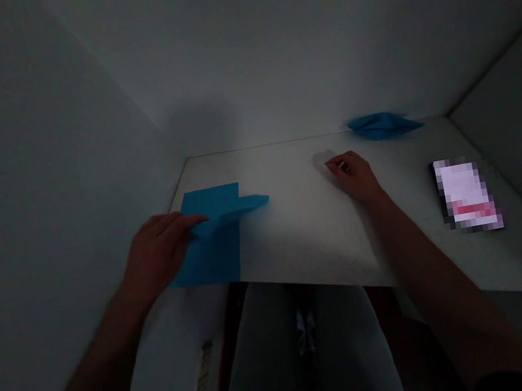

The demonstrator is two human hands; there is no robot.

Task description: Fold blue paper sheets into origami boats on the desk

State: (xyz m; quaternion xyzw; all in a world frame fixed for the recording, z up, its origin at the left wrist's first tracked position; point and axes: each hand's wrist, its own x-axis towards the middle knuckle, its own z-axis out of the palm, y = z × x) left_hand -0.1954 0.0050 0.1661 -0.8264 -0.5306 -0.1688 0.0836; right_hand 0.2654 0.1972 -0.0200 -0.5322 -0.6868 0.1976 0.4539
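Observation:
My left hand (161, 247) pinches one end of a narrow piece of folded blue paper (242, 205), which points to the right. Below it, a flat blue sheet of paper (216, 257) lies at the left end of the white table. My right hand (352, 176) hovers near or rests on the tabletop, right of the middle. Its fingers are curled together, and I see nothing between them. A second folded blue paper shape (383, 125), pointed at both ends, lies at the back of the table, beyond my right hand.
The white table (294, 243) meets the walls at the back and on both sides. A phone with a lit, pixelated screen (467, 193) lies on the right. My legs (320, 360) are under the front edge. The light is dim.

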